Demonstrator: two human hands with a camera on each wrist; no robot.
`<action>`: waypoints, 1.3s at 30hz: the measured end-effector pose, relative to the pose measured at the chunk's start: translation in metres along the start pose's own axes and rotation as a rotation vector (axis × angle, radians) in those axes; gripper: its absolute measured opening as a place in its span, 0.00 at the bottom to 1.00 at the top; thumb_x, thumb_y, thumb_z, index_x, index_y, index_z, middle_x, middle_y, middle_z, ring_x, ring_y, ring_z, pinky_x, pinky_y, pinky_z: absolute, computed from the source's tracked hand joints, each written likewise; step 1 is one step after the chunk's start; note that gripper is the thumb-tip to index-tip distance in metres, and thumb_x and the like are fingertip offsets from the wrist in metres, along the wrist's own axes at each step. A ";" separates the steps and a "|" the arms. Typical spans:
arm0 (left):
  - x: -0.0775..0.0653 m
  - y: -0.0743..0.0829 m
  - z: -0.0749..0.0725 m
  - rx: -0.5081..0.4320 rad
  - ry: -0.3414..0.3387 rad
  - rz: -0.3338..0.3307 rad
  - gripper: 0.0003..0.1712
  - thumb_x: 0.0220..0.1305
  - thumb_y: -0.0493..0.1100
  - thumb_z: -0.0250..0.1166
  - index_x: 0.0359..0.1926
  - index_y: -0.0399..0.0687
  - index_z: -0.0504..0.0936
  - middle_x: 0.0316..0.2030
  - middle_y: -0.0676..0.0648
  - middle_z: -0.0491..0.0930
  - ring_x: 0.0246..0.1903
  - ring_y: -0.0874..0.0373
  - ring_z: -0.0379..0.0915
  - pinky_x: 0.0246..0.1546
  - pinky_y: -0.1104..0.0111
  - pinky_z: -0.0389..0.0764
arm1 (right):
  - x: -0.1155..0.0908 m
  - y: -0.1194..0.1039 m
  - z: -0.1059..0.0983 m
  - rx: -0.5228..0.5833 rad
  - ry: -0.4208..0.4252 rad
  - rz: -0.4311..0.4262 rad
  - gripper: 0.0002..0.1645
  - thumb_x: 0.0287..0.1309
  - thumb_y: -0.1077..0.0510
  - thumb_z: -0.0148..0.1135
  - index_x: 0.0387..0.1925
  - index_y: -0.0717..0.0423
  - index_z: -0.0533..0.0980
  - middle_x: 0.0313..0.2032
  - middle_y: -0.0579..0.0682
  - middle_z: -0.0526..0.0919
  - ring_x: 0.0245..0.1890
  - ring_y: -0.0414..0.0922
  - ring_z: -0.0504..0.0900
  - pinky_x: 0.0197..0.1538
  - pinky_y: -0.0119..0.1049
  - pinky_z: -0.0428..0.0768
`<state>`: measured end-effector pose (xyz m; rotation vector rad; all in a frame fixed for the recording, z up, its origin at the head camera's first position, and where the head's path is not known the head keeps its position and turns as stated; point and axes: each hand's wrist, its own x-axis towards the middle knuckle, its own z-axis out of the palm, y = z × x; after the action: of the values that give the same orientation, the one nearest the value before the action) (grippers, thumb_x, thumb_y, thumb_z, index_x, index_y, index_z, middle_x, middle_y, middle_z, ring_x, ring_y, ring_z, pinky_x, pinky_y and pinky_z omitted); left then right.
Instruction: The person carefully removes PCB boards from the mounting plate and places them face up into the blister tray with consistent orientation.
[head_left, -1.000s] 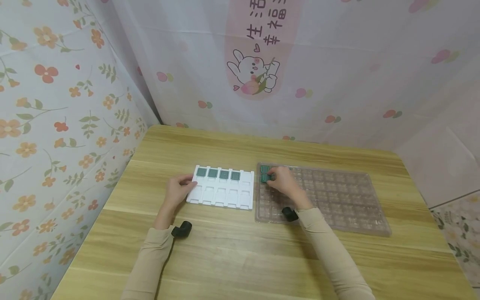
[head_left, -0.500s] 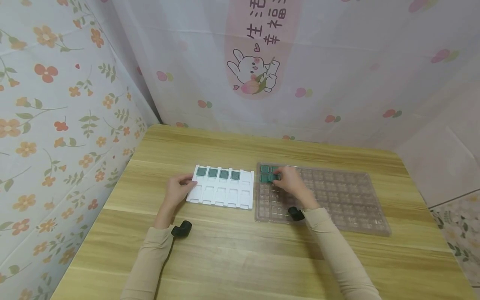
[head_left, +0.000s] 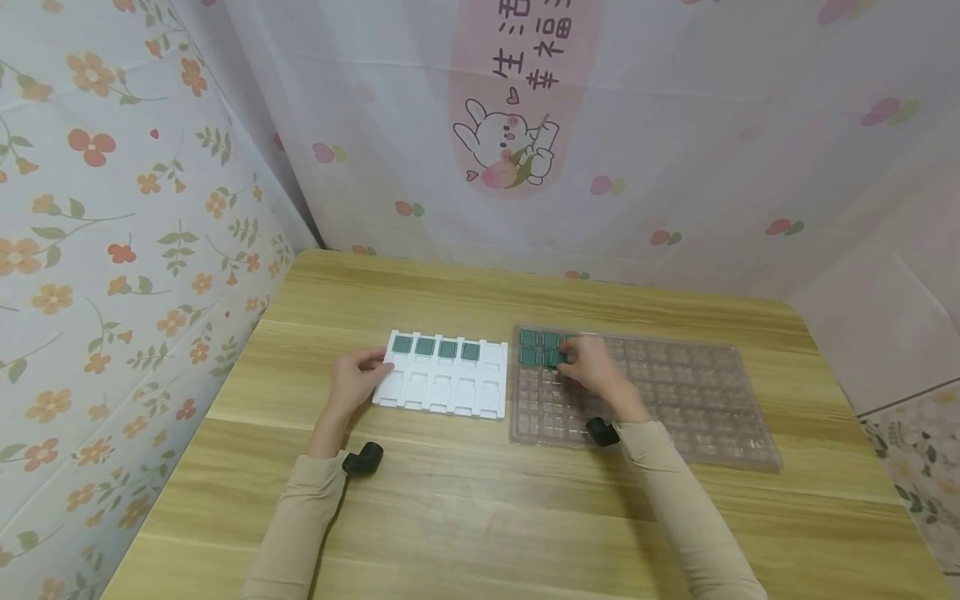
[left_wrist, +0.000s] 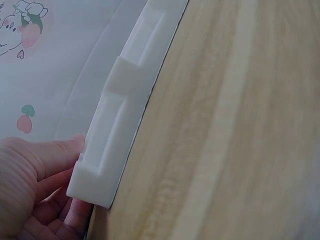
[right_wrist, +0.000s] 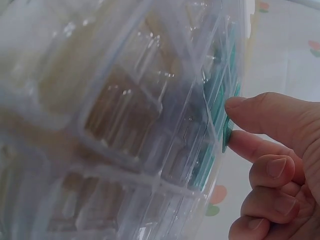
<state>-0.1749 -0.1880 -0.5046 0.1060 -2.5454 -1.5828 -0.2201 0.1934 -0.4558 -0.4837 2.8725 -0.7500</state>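
Observation:
A white tray (head_left: 442,387) with two rows of pockets lies left of centre. Several green square chips (head_left: 447,350) sit in its back row. My left hand (head_left: 354,383) grips its left edge; in the left wrist view the thumb lies against the white tray (left_wrist: 112,120) near one corner. To the right, my right hand (head_left: 596,367) is over a clear plastic tray (head_left: 705,400) divided into small cells. Its thumb and index finger pinch a thin green chip (right_wrist: 227,134), the other fingers curled. More green chips (head_left: 529,357) lie in the clear tray's back left cells, partly hidden by the hand.
Both trays rest side by side on a wooden table (head_left: 450,517), a narrow gap between them. Behind the table hangs a printed curtain (head_left: 675,150), with a floral one (head_left: 150,250) at left. Black wrist cameras (head_left: 363,458) stick out from both sleeves.
My right hand has shifted a little rightward over the clear tray, and more green chips show beside it. My left hand and the white tray have stayed in place.

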 end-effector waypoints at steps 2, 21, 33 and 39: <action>0.000 0.000 0.000 0.002 0.002 0.006 0.17 0.54 0.32 0.67 0.45 0.27 0.80 0.34 0.33 0.81 0.33 0.50 0.76 0.31 0.80 0.71 | 0.000 0.001 -0.001 -0.010 0.006 0.005 0.15 0.51 0.65 0.66 0.40 0.72 0.78 0.33 0.62 0.83 0.23 0.44 0.74 0.28 0.37 0.74; -0.001 0.000 0.000 0.010 -0.002 0.007 0.18 0.54 0.33 0.67 0.46 0.28 0.80 0.35 0.33 0.82 0.35 0.47 0.77 0.33 0.80 0.71 | -0.006 0.015 -0.007 -0.028 -0.005 0.034 0.16 0.52 0.65 0.65 0.43 0.72 0.77 0.16 0.50 0.73 0.15 0.40 0.64 0.21 0.33 0.65; 0.000 -0.002 0.001 -0.006 0.011 0.021 0.17 0.53 0.32 0.67 0.45 0.27 0.81 0.33 0.33 0.82 0.33 0.50 0.77 0.32 0.81 0.71 | -0.006 0.020 -0.011 -0.053 -0.019 0.008 0.15 0.51 0.66 0.66 0.41 0.70 0.78 0.24 0.54 0.79 0.22 0.43 0.70 0.26 0.36 0.70; 0.000 -0.002 0.000 0.010 0.008 0.028 0.17 0.53 0.32 0.67 0.45 0.27 0.81 0.33 0.34 0.82 0.33 0.50 0.77 0.33 0.79 0.72 | -0.006 0.022 -0.011 -0.059 -0.019 -0.007 0.13 0.50 0.66 0.66 0.39 0.69 0.79 0.32 0.60 0.81 0.28 0.49 0.76 0.31 0.42 0.75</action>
<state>-0.1748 -0.1885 -0.5069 0.0780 -2.5373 -1.5567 -0.2232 0.2187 -0.4566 -0.5059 2.8833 -0.6594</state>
